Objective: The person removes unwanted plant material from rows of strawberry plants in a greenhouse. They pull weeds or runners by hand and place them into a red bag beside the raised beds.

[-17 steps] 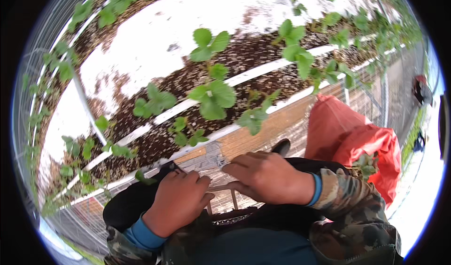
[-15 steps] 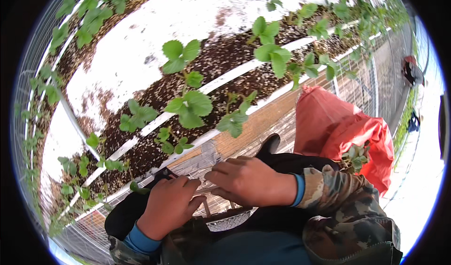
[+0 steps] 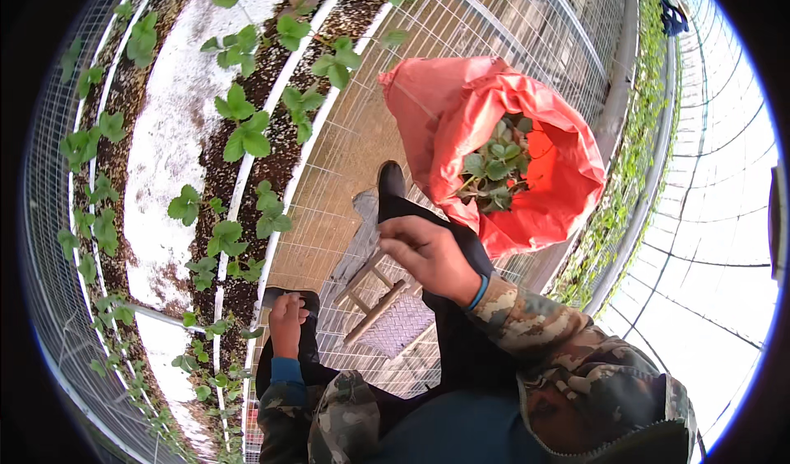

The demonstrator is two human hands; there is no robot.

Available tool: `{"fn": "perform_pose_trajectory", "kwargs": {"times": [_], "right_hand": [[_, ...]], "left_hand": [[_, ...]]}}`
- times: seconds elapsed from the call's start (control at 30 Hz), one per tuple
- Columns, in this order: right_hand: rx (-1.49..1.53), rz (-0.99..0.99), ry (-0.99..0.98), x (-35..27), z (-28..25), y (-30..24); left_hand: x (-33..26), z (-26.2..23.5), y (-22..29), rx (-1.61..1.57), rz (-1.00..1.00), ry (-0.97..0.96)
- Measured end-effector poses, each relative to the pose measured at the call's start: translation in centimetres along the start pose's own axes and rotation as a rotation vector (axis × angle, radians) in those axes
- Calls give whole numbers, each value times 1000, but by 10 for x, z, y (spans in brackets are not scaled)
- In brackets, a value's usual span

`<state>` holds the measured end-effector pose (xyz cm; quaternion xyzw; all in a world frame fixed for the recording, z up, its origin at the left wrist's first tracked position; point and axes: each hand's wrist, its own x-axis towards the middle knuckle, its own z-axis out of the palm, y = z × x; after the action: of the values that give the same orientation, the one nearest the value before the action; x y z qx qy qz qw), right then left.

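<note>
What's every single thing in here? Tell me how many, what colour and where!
Crinkly red plastic sack: one, red, right of centre, mouth open.
Leafy green plants: several, green, inside the sack.
Leafy row plants: many, green, left side.
Speckled dark soil: strips, brown-black, under the row plants.
Wide white band: one, white, between soil strips.
Low wooden stool with woven seat: one, brown and pale, between the legs.
Dark blue thing: one, unclear, top right.
Black boots: two, black, near the hands.
Camouflage sleeves: two, brown-green, bottom.
Left hand: one, bare, by the left boot.
Right hand: one, bare, centre.
</note>
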<state>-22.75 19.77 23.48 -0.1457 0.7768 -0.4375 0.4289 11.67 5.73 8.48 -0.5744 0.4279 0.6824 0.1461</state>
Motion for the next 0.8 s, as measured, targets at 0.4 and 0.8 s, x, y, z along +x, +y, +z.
{"fn": "perform_pose_trajectory", "kwargs": {"times": [0.4,0.8], "right_hand": [[292,590,905,-126,-183,162],[1179,563,508,-85,-354,51]], "left_hand": [[-23,82,208,434,44,-172],[-82,252,339,468,55,-306]]}}
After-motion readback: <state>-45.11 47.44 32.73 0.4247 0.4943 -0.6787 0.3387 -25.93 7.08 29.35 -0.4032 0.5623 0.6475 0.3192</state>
